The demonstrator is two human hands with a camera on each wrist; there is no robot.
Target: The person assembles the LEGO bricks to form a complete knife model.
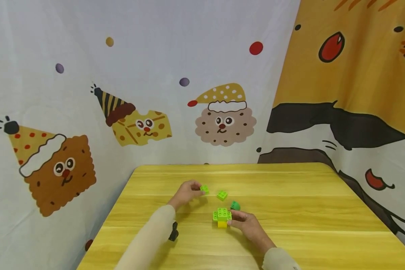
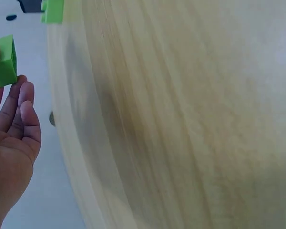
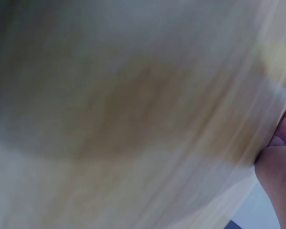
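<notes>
My left hand (image 1: 188, 194) pinches a light green toy brick (image 1: 204, 189) between thumb and fingertips. In the left wrist view that brick (image 2: 6, 62) is tipped, its hollow side partly showing, and the other fingers are loosely curled. The thumb and fingers of my right hand (image 1: 251, 226) hold the right side of a small stack of bricks (image 1: 222, 213), light green on top with a yellow brick (image 1: 222, 224) beneath. The right wrist view catches only part of the right hand (image 3: 279, 157) at its edge; the stack is out of sight there.
Behind the stack lie a loose light green brick (image 1: 222, 195) and a darker green rounded brick (image 1: 235, 205). A small black object (image 1: 173, 231) is beside the left sleeve. The wooden table (image 1: 307, 210) ends at a patterned cloth (image 1: 175, 45).
</notes>
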